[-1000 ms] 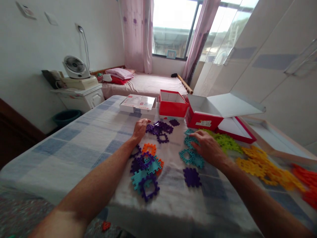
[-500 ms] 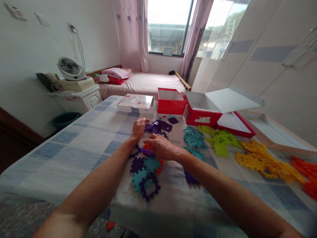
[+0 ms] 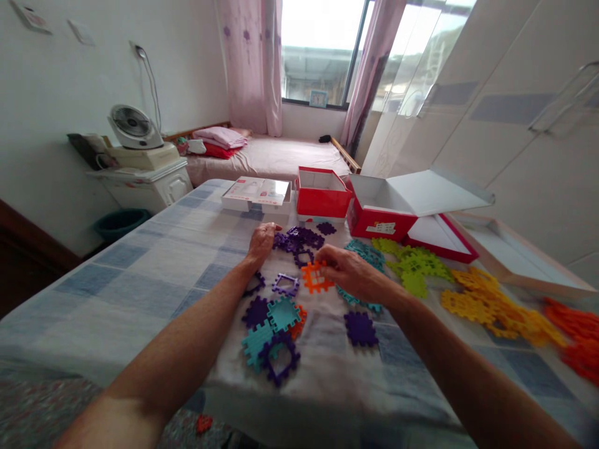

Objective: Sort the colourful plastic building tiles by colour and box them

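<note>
The table (image 3: 154, 249) runs off the bottom edge. Past both hands sit two red boxes (image 3: 322, 193). The left hand (image 3: 262, 242) lies flat, fingers loose, on the purple pile (image 3: 299, 238), hiding some pieces. The right hand (image 3: 349, 271) pinches an orange piece (image 3: 314, 277) by its edge; teal pieces (image 3: 360, 302) peek from under its wrist.

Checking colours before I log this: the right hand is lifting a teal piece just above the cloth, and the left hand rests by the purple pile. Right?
Not quite: the head view shows the right hand holding an orange piece, not teal. The left hand does rest by the purple pile.
</note>
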`<state>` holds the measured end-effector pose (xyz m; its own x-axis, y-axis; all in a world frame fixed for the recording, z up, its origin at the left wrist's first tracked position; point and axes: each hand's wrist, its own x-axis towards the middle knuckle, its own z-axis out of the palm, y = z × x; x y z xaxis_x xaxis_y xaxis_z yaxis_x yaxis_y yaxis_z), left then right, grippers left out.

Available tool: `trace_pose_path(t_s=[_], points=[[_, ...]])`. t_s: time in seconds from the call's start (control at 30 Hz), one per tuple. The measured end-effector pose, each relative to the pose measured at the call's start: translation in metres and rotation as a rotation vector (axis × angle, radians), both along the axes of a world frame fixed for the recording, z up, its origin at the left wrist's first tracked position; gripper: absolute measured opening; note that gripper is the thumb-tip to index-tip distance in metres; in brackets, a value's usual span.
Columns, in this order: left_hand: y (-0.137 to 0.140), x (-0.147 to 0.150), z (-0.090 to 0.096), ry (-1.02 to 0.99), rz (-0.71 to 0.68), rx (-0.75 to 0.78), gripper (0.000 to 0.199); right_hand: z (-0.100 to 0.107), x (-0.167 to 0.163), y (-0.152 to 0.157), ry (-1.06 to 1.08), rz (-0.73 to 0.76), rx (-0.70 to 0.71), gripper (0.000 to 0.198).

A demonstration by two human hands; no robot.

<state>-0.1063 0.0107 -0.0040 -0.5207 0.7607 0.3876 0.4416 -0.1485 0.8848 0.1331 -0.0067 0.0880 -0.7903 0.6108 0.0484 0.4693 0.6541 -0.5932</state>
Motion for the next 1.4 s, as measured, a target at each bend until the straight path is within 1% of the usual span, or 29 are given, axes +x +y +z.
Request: trace_pose_path(t_s=[0.07,0.13,0.2,0.27,0.3,0.33,0.43,0.5,0.57,0.63,0.7,0.83,0.93,1.03,1.17,1.23,1.3,1.4], points=[[0.001,-0.001,-0.001,0.005,0.004,-0.006,0.038,0.007,0.013,-0.02,-0.038,0.14,-0.101,0.023],[0.001,-0.001,-0.001,0.008,0.007,-0.01,0.038,0.006,0.018,-0.044,-0.058,0.291,-0.169,0.025],[0.0,-0.001,0.0,0.01,0.008,-0.011,0.037,-0.002,0.015,-0.066,-0.051,0.426,-0.2,0.024],[-0.001,0.0,0.0,0.014,0.005,-0.012,0.037,-0.013,0.008,-0.08,-0.03,0.468,-0.167,0.021],[-0.001,0.0,0.001,0.016,0.002,-0.012,0.037,-0.018,0.004,-0.082,-0.022,0.445,-0.129,0.019],[-0.001,0.0,0.001,0.018,0.002,-0.012,0.037,-0.022,0.0,-0.082,-0.013,0.389,-0.079,0.017],[-0.001,0.0,0.0,0.012,0.009,-0.013,0.037,-0.027,-0.005,-0.07,0.061,0.139,0.057,0.014],[-0.001,0.0,-0.001,0.002,0.017,-0.016,0.036,-0.025,-0.004,-0.06,0.095,-0.002,0.089,0.013],[0.0,0.0,-0.001,-0.003,0.022,-0.021,0.035,-0.023,-0.001,-0.053,0.034,-0.065,0.073,0.009],[0.001,0.0,-0.001,-0.001,0.024,-0.027,0.035,-0.024,0.0,-0.05,-0.087,-0.08,0.047,0.009],[0.002,-0.001,-0.001,0.009,0.023,-0.034,0.035,-0.029,-0.003,-0.048,-0.164,-0.104,0.045,0.009],[0.002,-0.001,0.0,0.036,0.017,-0.044,0.036,-0.037,-0.015,-0.044,-0.244,-0.145,0.093,0.027],[0.002,-0.001,-0.001,0.048,0.011,-0.047,0.037,-0.037,-0.023,-0.039,-0.28,-0.12,0.111,0.031],[0.003,-0.002,-0.002,0.062,0.019,-0.049,0.038,-0.035,-0.024,-0.035,-0.212,-0.09,0.078,0.032],[0.003,-0.002,-0.003,0.093,0.031,-0.059,0.039,-0.033,-0.019,-0.031,-0.094,-0.092,-0.124,0.023],[0.003,-0.001,-0.002,0.111,0.026,-0.067,0.04,-0.032,-0.017,-0.03,-0.042,-0.116,-0.162,0.019],[0.001,0.0,0.0,0.126,0.015,-0.075,0.042,-0.031,-0.016,-0.033,0.001,-0.163,-0.107,0.019],[-0.002,0.0,0.003,0.141,-0.009,-0.086,0.043,-0.027,-0.016,-0.04,0.069,-0.19,0.044,0.017]])
